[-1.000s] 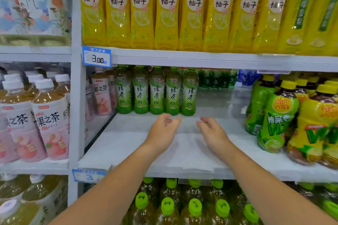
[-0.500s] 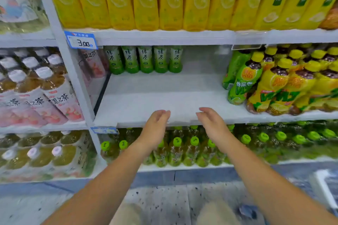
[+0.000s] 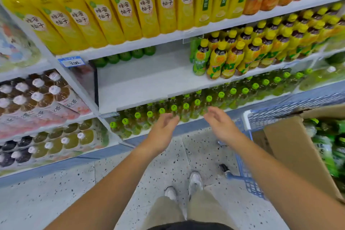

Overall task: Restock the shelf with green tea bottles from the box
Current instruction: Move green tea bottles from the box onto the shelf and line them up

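Both hands empty, fingers spread: left hand (image 3: 164, 132) and right hand (image 3: 220, 127) hover side by side in front of the shelf.
Cardboard box (image 3: 291, 155) at right sits in a blue cart (image 3: 248, 183), blurred green tea bottles (image 3: 330, 147) inside; beyond, white shelf (image 3: 149, 82) lies mostly bare, with green bottles (image 3: 125, 56) at its back.

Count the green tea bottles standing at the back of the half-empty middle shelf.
5 bottoms show under the shelf above, in a row along the back left. More may be hidden behind them.
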